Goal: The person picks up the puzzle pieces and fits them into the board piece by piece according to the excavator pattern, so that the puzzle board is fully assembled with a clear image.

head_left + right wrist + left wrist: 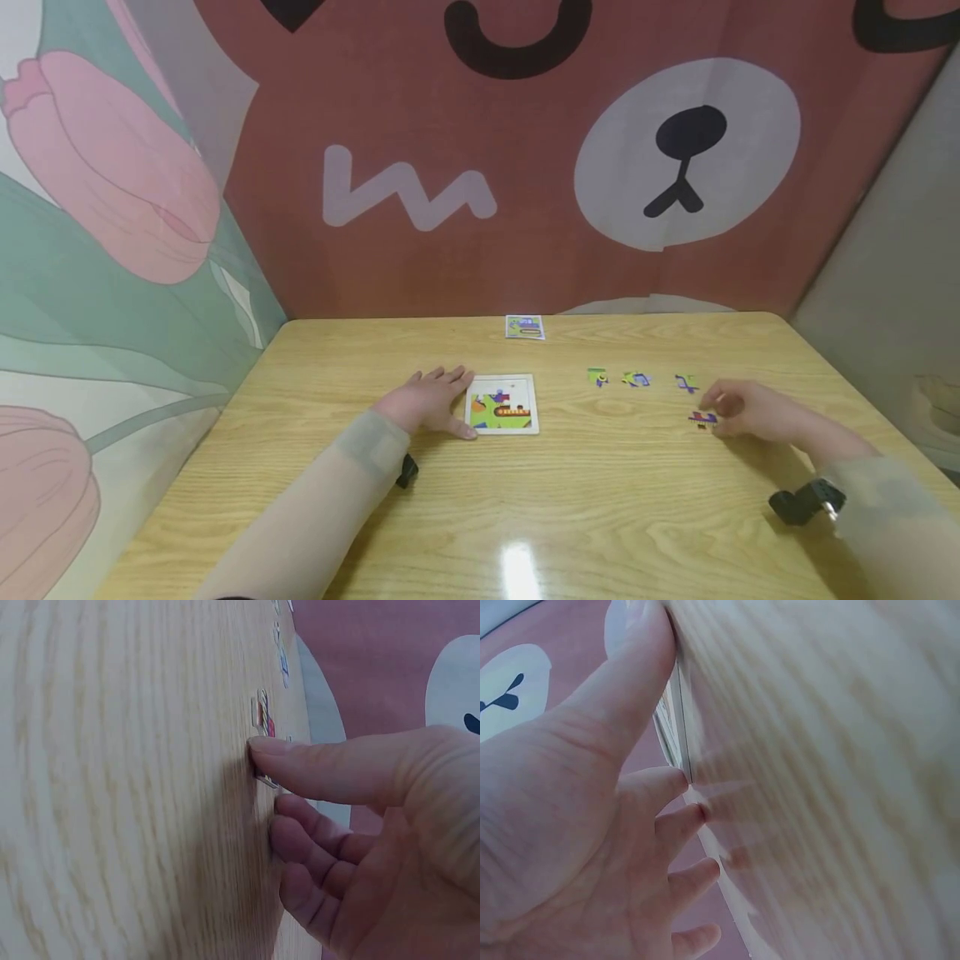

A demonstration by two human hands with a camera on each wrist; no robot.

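Note:
A square white-framed jigsaw puzzle (502, 405), partly filled with colourful pieces, lies on the table. Beside its left edge rests my left hand (429, 403), fingers spread and thumb at the near left corner. In the left wrist view, the fingertips (696, 814) meet the tabletop near the frame. Far to the right, my right hand (753, 410) pinches the right end of a purple and red puzzle piece (702, 418) at the table surface. The thumb (300, 759) covers part of that piece in the right wrist view.
Three loose puzzle pieces, one green (597, 377), one purple and green (636, 379) and one bluish (686, 382), lie between the frame and my right hand. A small picture card (525, 327) is at the table's back edge, against the printed wall (450, 275).

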